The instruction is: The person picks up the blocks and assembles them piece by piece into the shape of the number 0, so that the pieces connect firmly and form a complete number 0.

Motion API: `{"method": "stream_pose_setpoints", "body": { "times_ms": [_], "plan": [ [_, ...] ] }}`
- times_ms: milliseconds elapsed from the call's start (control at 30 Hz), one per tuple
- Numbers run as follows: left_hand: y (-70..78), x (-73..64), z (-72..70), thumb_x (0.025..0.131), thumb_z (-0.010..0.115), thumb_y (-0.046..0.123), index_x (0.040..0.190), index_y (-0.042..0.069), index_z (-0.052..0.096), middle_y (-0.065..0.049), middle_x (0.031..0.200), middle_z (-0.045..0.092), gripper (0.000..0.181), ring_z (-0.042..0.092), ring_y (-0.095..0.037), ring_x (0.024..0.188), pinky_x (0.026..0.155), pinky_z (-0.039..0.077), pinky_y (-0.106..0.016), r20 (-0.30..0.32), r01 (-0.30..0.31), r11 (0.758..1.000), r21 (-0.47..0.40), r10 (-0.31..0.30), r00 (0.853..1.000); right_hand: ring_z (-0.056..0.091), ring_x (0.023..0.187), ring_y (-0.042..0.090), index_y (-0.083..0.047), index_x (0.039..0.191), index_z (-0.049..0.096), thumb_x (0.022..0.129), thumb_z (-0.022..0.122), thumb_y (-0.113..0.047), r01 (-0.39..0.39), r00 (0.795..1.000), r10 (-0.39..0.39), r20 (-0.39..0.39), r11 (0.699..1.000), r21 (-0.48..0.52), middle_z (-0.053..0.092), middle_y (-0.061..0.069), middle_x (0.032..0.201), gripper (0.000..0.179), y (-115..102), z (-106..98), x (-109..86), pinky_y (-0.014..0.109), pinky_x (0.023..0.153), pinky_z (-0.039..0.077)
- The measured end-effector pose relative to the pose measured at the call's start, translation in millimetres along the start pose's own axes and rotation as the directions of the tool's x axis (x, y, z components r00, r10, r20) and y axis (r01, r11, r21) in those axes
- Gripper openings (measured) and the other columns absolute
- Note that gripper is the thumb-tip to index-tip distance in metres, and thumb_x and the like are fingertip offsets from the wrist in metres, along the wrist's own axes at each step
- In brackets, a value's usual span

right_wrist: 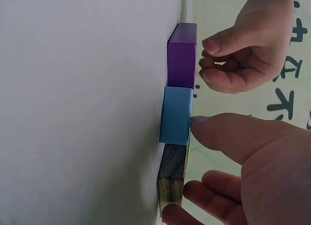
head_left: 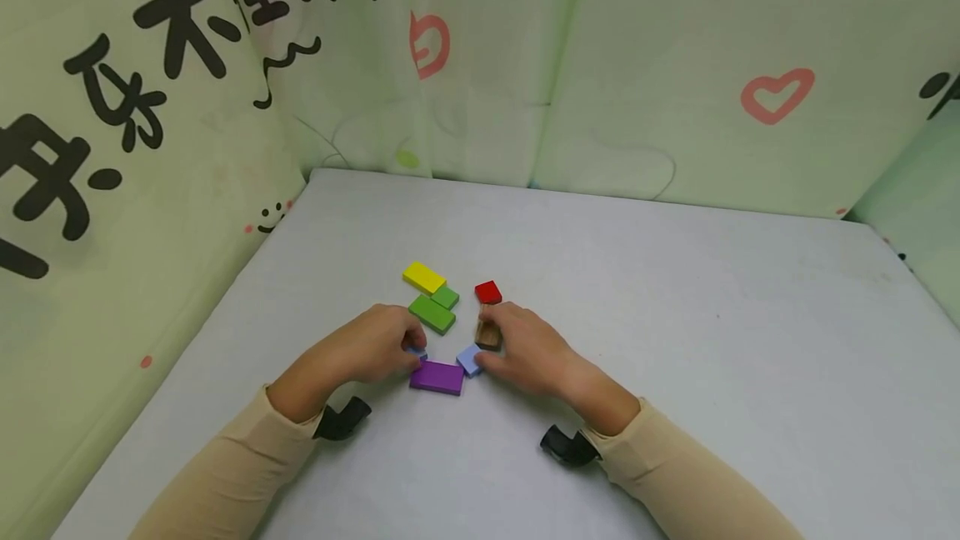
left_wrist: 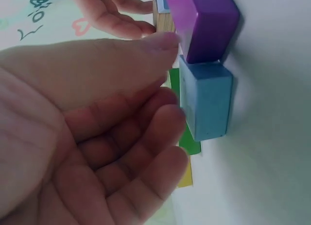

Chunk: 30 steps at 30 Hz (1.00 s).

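Note:
My left hand (head_left: 381,344) is at the left end of a purple block (head_left: 437,378), with its fingers bent beside a small blue block (left_wrist: 209,101). In the left wrist view the thumb tip overlaps the purple block's edge. Across from it, the thumb of my right hand (head_left: 531,350) touches another light blue block (right_wrist: 176,115), which adjoins the purple one's right end. The right fingers rest at a brown wood-grained block (head_left: 489,337), partly covering it. A red block (head_left: 487,291) lies just beyond those fingertips.
Past the left hand lie a long green block (head_left: 432,314), a small green block (head_left: 446,297) and a yellow block (head_left: 424,277), in a curving line. The white table (head_left: 675,340) meets printed curtains (head_left: 637,65) at its back and left.

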<state>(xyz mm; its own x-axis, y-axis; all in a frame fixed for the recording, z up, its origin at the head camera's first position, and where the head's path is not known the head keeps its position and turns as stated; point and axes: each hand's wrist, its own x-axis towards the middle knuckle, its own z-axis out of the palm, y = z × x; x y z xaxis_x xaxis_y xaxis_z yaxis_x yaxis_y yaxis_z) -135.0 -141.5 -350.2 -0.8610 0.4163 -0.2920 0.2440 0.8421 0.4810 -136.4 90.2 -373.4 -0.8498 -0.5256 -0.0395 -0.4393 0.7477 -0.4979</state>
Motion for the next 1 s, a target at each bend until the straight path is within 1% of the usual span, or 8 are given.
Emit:
{"method": "stream_pose_setpoints", "body": {
  "times_ms": [100,267,333,433,533,633,767,1000],
  "plan": [
    [-0.8,1.4,-0.7,0.088,0.077,0.010,0.107,0.003,0.073,0.000,0.094,0.065,0.020,0.057,-0.016,0.085,0.079,0.053,-0.031,-0.035,0.002,1.000,-0.004,-0.002,0.999,0.053,0.122,0.032,0.003,0.137,0.052,0.092,0.072,-0.022,-0.001,1.000,0.001,-0.002,1.000,-0.002,0.054,0.018,0.137,0.055,0,0,0.2,0.044,0.104,0.042],
    [0.7,3.5,-1.6,0.088,0.079,0.018,0.111,0.003,0.071,-0.004,0.101,0.064,0.028,0.059,-0.019,0.092,0.079,0.054,-0.032,-0.126,0.026,1.000,-0.001,-0.026,0.992,0.054,0.121,0.032,0.003,0.136,0.052,0.093,0.071,-0.021,0.003,1.000,-0.003,-0.002,1.000,0.000,0.055,0.018,0.136,0.053,1,1,0.4,0.044,0.104,0.042],
    [2.3,4.6,-2.4,0.088,0.079,0.021,0.114,0.004,0.070,-0.007,0.107,0.064,0.033,0.060,-0.021,0.097,0.083,0.054,-0.034,-0.159,0.047,0.999,-0.002,-0.047,0.986,0.054,0.121,0.032,0.003,0.136,0.052,0.093,0.071,-0.021,0.006,1.000,-0.006,-0.002,1.000,-0.003,0.055,0.018,0.136,0.053,1,1,0.6,0.044,0.104,0.042],
    [5.0,7.0,-4.3,0.088,0.080,0.023,0.121,0.002,0.067,-0.010,0.116,0.064,0.041,0.061,-0.025,0.105,0.090,0.053,-0.038,-0.190,0.074,0.997,-0.003,-0.073,0.979,0.055,0.119,0.031,0.003,0.136,0.052,0.093,0.072,-0.022,0.007,1.000,-0.008,-0.001,1.000,-0.014,0.055,0.017,0.134,0.053,1,1,0.9,0.044,0.102,0.044],
    [7.1,11.3,-6.5,0.088,0.080,0.025,0.126,-0.001,0.064,-0.013,0.123,0.063,0.049,0.060,-0.028,0.110,0.093,0.052,-0.041,-0.207,0.096,0.995,0.014,-0.091,0.974,0.056,0.116,0.030,0.002,0.136,0.052,0.093,0.072,-0.023,0.000,1.000,0.000,0.002,1.000,-0.023,0.056,0.016,0.133,0.054,1,1,1.5,0.043,0.101,0.045],
    [7.8,17.1,-8.2,0.087,0.080,0.028,0.128,-0.003,0.063,-0.016,0.126,0.062,0.054,0.059,-0.029,0.111,0.094,0.051,-0.042,-0.213,0.116,0.992,0.040,-0.105,0.971,0.056,0.115,0.029,0.002,0.137,0.052,0.093,0.072,-0.024,-0.011,1.000,0.011,0.008,1.000,-0.022,0.056,0.016,0.133,0.055,1,0,2.0,0.043,0.100,0.045],
    [7.9,22.8,-9.0,0.085,0.081,0.033,0.127,-0.005,0.063,-0.016,0.124,0.064,0.059,0.060,-0.028,0.107,0.092,0.051,-0.041,-0.205,0.137,0.988,0.070,-0.120,0.971,0.055,0.117,0.029,0.001,0.138,0.052,0.093,0.072,-0.025,-0.018,1.000,0.018,0.014,1.000,-0.013,0.055,0.016,0.135,0.056,1,0,2.0,0.043,0.101,0.045],
    [8.4,31.2,-5.4,0.082,0.082,0.043,0.127,-0.006,0.061,-0.015,0.118,0.065,0.069,0.058,-0.024,0.096,0.086,0.052,-0.038,-0.201,0.178,0.978,0.109,-0.154,0.967,0.055,0.119,0.030,0.001,0.138,0.051,0.093,0.072,-0.025,-0.018,1.000,0.018,0.016,1.000,-0.010,0.055,0.016,0.136,0.057,0,0,1.3,0.044,0.102,0.044]
  ]
}}
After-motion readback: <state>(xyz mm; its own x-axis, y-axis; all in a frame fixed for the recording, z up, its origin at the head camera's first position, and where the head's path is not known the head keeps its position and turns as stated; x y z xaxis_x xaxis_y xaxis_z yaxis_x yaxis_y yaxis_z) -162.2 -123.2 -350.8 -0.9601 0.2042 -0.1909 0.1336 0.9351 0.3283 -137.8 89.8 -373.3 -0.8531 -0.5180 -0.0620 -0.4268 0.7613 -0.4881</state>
